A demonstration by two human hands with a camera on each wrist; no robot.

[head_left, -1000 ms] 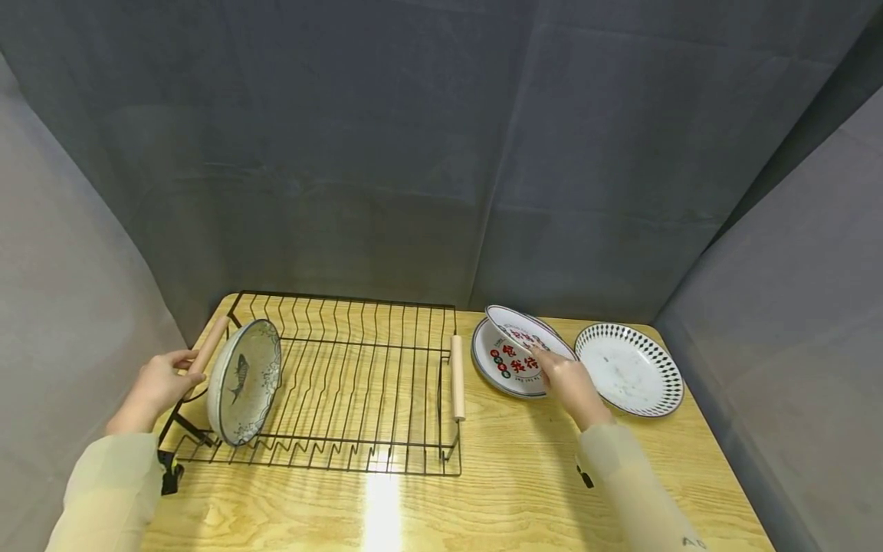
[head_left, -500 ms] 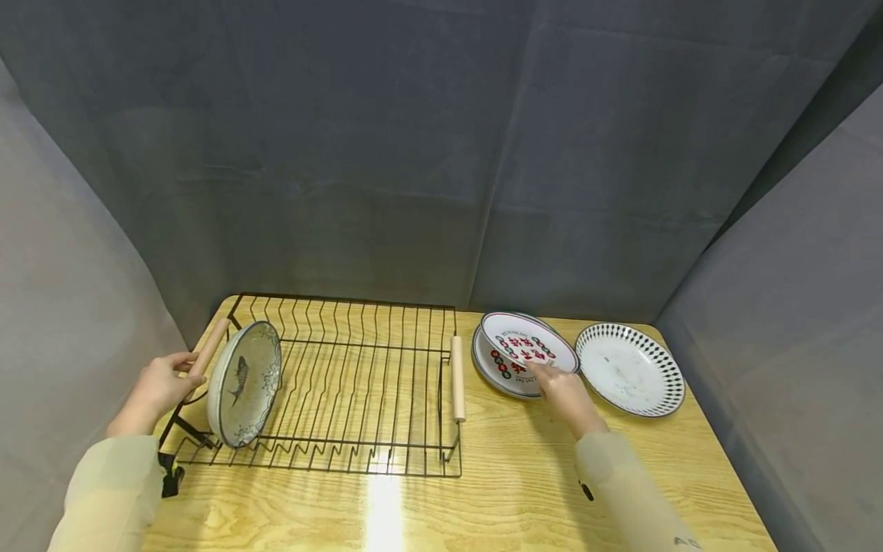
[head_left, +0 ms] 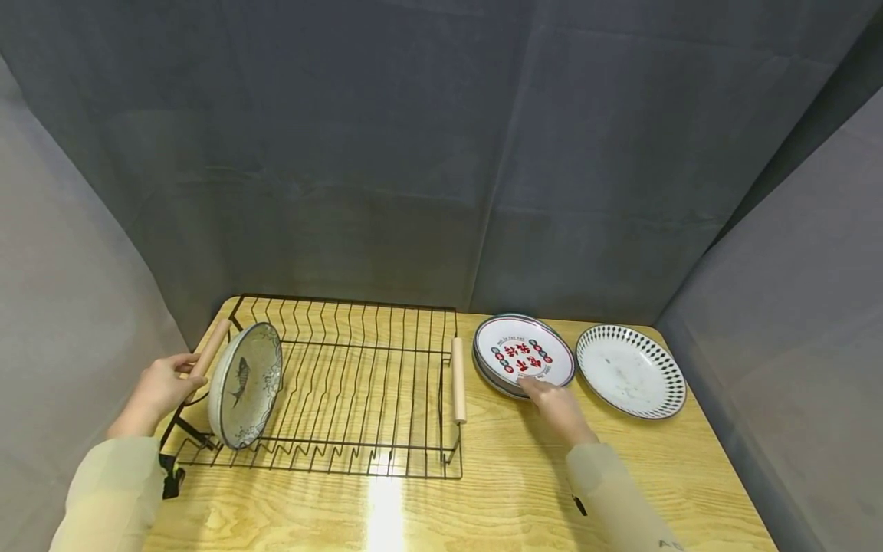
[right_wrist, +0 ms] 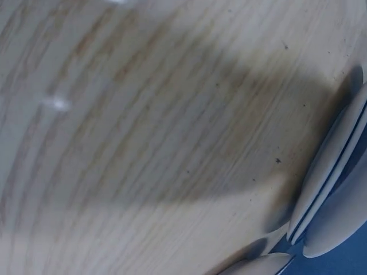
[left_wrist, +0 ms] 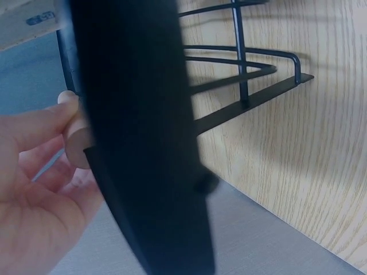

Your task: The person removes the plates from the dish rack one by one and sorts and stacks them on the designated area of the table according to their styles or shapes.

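Note:
My left hand (head_left: 155, 392) pinches the wooden handle (head_left: 209, 349) at the left end of a black wire dish rack (head_left: 359, 443). Up close in the left wrist view, thumb and fingers (left_wrist: 35, 129) lie on either side of that handle. A cream bowl with a fish drawing (head_left: 250, 383) stands on edge in the rack beside this hand. Over on the right, my right hand (head_left: 557, 408) holds the near rim of a white plate with red characters (head_left: 526, 354). It lies on top of stacked plates (right_wrist: 330, 172). The right wrist view does not show the hand itself.
A white oval plate with a dark patterned rim (head_left: 629, 372) lies to the right of the stack. Between rack and stack is the rack's right wooden handle (head_left: 458, 379). A dark cloth (head_left: 359, 153) hangs behind the wooden table (head_left: 310, 510).
My right hand has lowered the raised, tilted plate onto the stack, shifting slightly left and toward me. The left hand stays on the rack handle.

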